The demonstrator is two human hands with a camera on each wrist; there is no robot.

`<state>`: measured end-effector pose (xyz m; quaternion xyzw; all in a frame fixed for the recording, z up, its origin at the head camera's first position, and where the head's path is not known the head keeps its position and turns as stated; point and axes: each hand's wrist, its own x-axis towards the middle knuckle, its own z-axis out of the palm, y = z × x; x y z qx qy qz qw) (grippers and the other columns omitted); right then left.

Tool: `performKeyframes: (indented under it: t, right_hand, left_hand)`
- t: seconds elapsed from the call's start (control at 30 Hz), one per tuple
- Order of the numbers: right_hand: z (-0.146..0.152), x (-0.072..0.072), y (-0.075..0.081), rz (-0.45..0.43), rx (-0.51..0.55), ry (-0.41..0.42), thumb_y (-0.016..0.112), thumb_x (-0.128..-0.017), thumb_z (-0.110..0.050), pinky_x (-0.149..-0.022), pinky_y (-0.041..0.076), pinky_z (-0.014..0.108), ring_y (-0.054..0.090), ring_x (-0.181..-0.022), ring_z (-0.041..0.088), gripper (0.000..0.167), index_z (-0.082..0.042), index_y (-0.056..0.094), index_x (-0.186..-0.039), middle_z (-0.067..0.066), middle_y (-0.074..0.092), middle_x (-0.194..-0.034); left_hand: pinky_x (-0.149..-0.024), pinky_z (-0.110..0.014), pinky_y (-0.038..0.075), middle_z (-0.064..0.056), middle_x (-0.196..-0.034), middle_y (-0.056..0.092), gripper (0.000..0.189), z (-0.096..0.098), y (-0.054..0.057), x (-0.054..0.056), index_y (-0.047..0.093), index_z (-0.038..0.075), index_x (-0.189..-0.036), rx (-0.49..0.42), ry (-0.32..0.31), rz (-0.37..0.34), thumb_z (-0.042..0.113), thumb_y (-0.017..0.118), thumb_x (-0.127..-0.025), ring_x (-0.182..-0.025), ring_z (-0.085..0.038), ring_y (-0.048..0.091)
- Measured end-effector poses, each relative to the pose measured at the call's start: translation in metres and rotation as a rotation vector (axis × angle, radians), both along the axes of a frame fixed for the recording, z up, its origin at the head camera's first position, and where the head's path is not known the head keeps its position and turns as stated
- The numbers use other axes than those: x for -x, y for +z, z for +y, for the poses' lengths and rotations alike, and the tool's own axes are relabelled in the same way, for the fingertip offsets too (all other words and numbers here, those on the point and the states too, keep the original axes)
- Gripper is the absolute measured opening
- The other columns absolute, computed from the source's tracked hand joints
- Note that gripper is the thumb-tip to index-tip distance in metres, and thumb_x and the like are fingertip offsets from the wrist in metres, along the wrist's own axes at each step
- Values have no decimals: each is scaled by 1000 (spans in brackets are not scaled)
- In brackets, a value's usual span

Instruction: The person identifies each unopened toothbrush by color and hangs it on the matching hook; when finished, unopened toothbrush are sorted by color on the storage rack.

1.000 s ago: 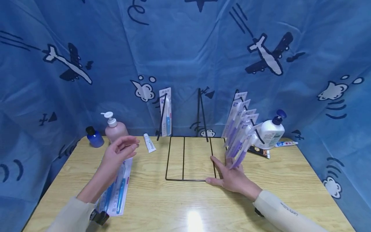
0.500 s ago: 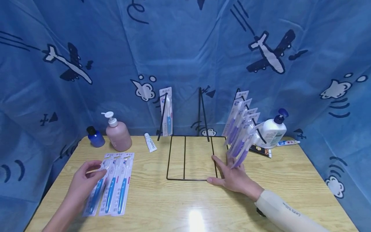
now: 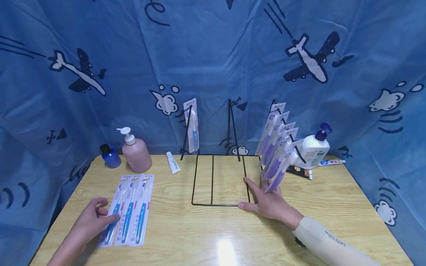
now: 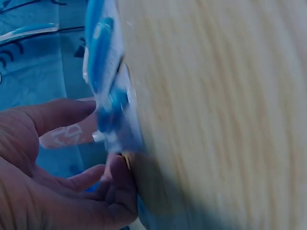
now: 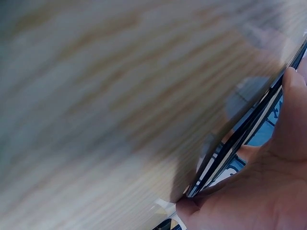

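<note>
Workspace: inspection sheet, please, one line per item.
Surface: wood-grain table, glare near the front.
Job's things: black wire rack; one blue toothbrush pack on its left hook, purple packs on its right; three blue packs lying flat.
Clutter: pink pump bottle, blue bottle, white tube left; white pump bottle, black packet, multicoloured tube right.
Hands: left hand at the leftmost flat pack, grip unclear; right hand on the rack's base.
Cables: nothing seen.
Surroundings: blue airplane-print cloth.

The small white tube (image 3: 173, 163) reads "Protefix", and the right sleeve (image 3: 319, 234) bears lettering that begins "Let's". Chinese characters on the blister-packed toothbrushes (image 3: 126, 221) are too small to read surely.
</note>
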<state>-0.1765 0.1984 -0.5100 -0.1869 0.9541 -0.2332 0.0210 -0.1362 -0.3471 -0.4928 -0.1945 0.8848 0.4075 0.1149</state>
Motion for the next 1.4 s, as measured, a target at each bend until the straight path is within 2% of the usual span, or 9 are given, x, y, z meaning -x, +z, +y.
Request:
performKeyframes:
  t: [0.1, 0.2, 0.37, 0.57, 0.8, 1.0, 1.13, 1.2, 1.4]
  right_hand:
    - [0, 1, 0, 6, -24, -9, 79, -96, -61, -114, 7, 88, -13, -157, 61, 95, -10, 43, -168, 45, -19, -168]
    - [0, 1, 0, 14, -36, -14, 78, -96, -61, -113, 11, 88, -8, -156, 64, 95, -11, 43, -168, 46, -16, -168]
    - [1, 1, -2, 36, -36, -8, 79, -95, -61, -112, 13, 89, -3, -156, 65, 95, -10, 45, -167, 47, -12, -167]
    - [-2, 2, -2, 26, 0, 19, 80, -96, -58, -116, 5, 85, -12, -158, 60, 95, -8, 43, -168, 46, -17, -167]
    - [-3, -2, 2, -48, 4, -32, 77, -96, -63, -115, 9, 87, 3, -156, 64, 98, -12, 40, -170, 53, -5, -163]
    - [-2, -2, 2, -21, -17, -39, 77, -96, -64, -114, 12, 87, -3, -158, 60, 96, -13, 42, -169, 47, -12, -168]
    - [-1, -2, 3, -22, -27, -40, 76, -95, -66, -113, 16, 86, 5, -157, 63, 97, -14, 42, -169, 48, -8, -168]
    - [-1, -2, 3, -21, -32, -42, 76, -95, -67, -113, 18, 86, 14, -155, 65, 97, -14, 42, -169, 49, 2, -167]
    - [-2, -3, 4, -7, -35, -36, 78, -95, -65, -113, 18, 86, 27, -148, 70, 96, -13, 44, -168, 52, 13, -163]
  left_hand:
    - [-82, -46, 46, -22, -107, 55, 88, -3, -1, -1, 27, -19, -156, 22, -15, -1, 16, 83, -97, -99, -36, 54]
    - [-79, -43, 44, -17, -103, 53, 86, -6, -3, -2, 31, -19, -155, 9, -27, 4, 17, 83, -97, -97, -33, 52]
    - [-83, -45, 45, -23, -114, 53, 78, -14, -5, -6, 35, -16, -156, -35, -26, -13, 15, 78, -99, -105, -36, 52]
    - [-86, -50, 47, -30, -126, 52, 82, -22, -6, -14, 23, -11, -162, -37, -7, -50, 12, 73, -101, -110, -40, 52]
    - [-88, -42, 52, -34, -140, 57, 85, -17, 0, -20, 17, -5, -166, -136, -30, -28, 11, 72, -104, -111, -31, 63]
    - [-86, -34, 59, -23, -142, 64, 78, 4, 16, -29, 17, 2, -168, -306, -105, 59, 9, 69, -109, -112, -23, 71]
    - [-87, -31, 60, -25, -148, 61, 74, 25, 25, -36, 24, 7, -164, -418, -160, 187, 8, 72, -107, -113, -17, 72]
    - [-87, -30, 60, -27, -149, 60, 71, 38, 28, -40, 29, 10, -161, -468, -180, 252, 7, 74, -106, -112, -15, 73]
    - [-88, -31, 61, -30, -147, 61, 61, 82, 49, -47, 38, 11, -154, -535, -213, 391, 5, 73, -106, -115, -18, 74]
